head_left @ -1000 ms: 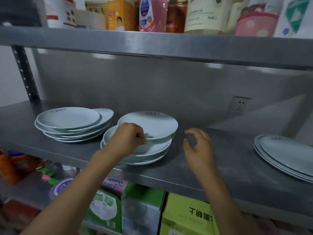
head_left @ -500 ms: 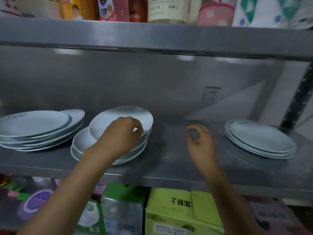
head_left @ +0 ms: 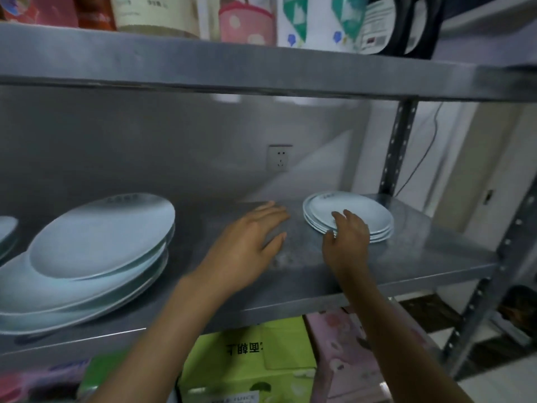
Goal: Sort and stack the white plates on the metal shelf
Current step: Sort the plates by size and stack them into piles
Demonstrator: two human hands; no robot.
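Head cam: right hand (head_left: 347,237) reaches the small plate stack (head_left: 357,216), fingers loose on its near rim, probably to lift it; left hand (head_left: 247,242) hovers flat, empty.

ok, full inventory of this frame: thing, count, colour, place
right plate stack: about three plates, white, right end of middle shelf
left plate stack: several plates, white, unevenly piled, left of middle shelf
plate edge: one visible, white, far left, cut off
metal shelf: grey, bears the plates
wall socket: one, white, back wall
bottles and packets: several, mixed colours, top shelf
green carton: one, lower shelf
pink box: one, right of carton
left hand: open, over bare shelf between the stacks
right hand: fingers on the right stack's near edge; grip unclear
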